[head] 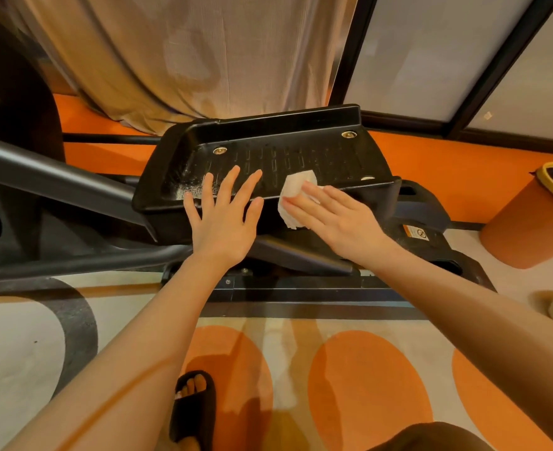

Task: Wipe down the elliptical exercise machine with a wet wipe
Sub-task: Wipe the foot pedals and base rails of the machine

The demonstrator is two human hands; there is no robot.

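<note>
The elliptical's black foot pedal (288, 148) fills the middle of the head view, ribbed and dusty at its left end. My left hand (224, 216) lies flat with spread fingers on the pedal's near left edge. My right hand (333, 213) presses a white wet wipe (296, 193) against the pedal's near rim with straight fingers; part of the wipe hangs below the rim. The machine's grey crank arm (50, 177) runs in from the left, and its base rail (301, 288) lies under the pedal.
An orange bin (529, 222) with a yellow rim stands at the right. A beige curtain (187, 53) hangs behind the pedal, beside dark-framed glass panels (447, 53). My foot in a black sandal (194, 405) stands on the patterned orange and beige floor.
</note>
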